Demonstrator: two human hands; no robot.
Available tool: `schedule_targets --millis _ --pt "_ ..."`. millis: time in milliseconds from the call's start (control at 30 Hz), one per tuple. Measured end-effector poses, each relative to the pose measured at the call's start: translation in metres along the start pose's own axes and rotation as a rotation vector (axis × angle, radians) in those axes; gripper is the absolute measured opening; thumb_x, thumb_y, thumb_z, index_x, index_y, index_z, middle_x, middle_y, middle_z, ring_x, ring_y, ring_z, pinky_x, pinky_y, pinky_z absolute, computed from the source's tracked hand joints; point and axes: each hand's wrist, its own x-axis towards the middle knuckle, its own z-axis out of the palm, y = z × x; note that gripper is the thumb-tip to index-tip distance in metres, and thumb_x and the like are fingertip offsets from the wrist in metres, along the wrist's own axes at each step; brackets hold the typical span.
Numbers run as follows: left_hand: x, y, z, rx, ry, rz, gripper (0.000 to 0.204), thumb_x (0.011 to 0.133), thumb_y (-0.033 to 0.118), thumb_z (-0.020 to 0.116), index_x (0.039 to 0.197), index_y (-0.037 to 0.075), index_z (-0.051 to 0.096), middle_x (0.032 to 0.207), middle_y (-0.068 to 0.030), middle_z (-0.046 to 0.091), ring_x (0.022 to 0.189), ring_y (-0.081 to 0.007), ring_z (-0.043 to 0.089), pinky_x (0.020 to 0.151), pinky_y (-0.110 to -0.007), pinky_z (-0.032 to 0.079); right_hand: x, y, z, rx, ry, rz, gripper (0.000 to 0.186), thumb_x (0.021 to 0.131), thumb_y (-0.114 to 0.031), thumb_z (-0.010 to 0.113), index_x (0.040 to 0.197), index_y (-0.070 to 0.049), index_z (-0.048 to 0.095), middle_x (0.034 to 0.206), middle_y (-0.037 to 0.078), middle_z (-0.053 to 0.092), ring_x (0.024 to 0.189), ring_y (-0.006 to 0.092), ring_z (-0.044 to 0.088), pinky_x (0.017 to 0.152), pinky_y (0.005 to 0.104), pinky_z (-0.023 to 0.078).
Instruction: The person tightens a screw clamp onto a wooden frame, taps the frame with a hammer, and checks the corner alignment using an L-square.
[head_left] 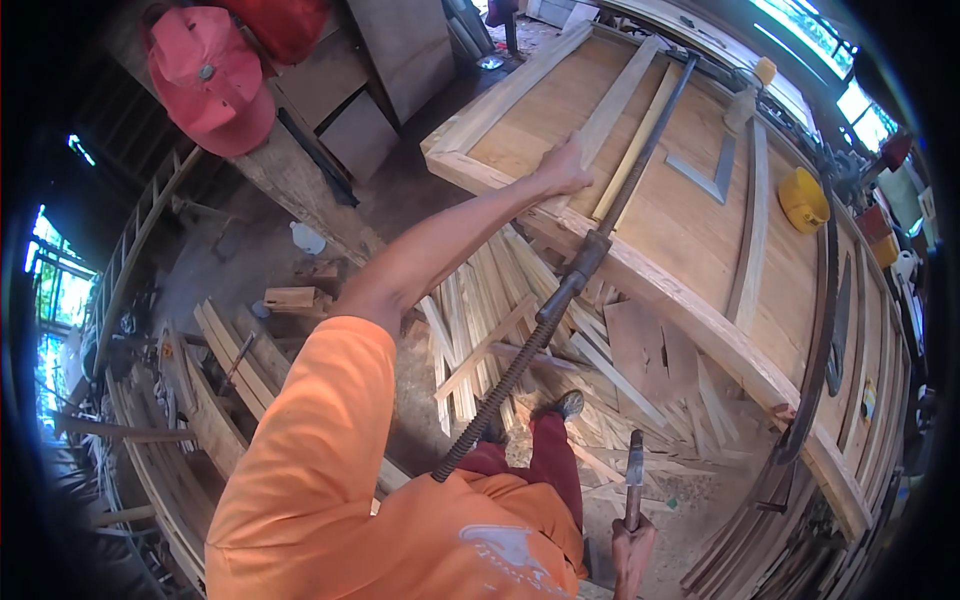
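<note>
My left hand (565, 168) reaches out to the near edge of a large wooden panel frame (690, 275), its fingers closed on the end of a pale wooden slat (622, 100). Just right of it, a long bar clamp (628, 190) lies across the frame over a yellowish strip (634, 150); its threaded rod (490, 405) sticks out toward my body. Low down, my right hand (632, 550) grips the wooden handle of a hammer (635, 465), metal head upward, away from the frame. The palm side of each hand is hidden.
On the frame lie a metal square (712, 178), a yellow cup (803, 200), a plastic bottle (741, 108) and a dark saw-like tool (822, 340). Wood offcuts (480, 320) cover the floor below. Boards (215, 370) are piled left; a red cap (208, 75) rests upper left.
</note>
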Motion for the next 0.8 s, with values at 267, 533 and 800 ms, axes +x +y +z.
schedule_targets --millis 267,533,800 --pt "0.002 -0.014 -0.006 -0.048 -0.011 0.071 0.089 0.072 0.028 0.085 0.141 -0.007 0.042 0.124 -0.0366 0.066 0.118 -0.0514 0.065 0.101 -0.052 0.054 -0.005 -0.073 -0.046 0.101 -0.033 -0.144 0.024 0.085 -0.014 0.071 0.078 0.003 0.055 0.061 0.006 0.045 0.057 0.0153 0.041 0.055 0.0384 0.037" --pt "0.007 0.012 0.018 -0.096 -0.076 0.039 0.092 0.074 0.027 0.083 0.146 -0.009 0.038 0.135 -0.0375 0.060 0.126 -0.0495 0.061 0.107 -0.049 0.052 0.021 -0.243 -0.162 -0.108 0.105 -0.709 0.031 0.093 -0.027 0.075 0.093 -0.004 0.056 0.062 0.002 0.044 0.058 0.0126 0.042 0.053 0.0341 0.034" --pt "0.023 -0.037 0.052 -0.091 0.062 0.217 0.096 0.080 0.026 0.078 0.157 -0.008 0.032 0.141 -0.0361 0.057 0.132 -0.0476 0.058 0.110 -0.049 0.050 0.056 -0.484 -0.111 -0.736 0.239 -1.537 0.029 0.103 -0.026 0.062 0.112 0.000 0.056 0.091 0.023 0.069 0.079 0.0411 0.072 0.065 0.0474 0.052"
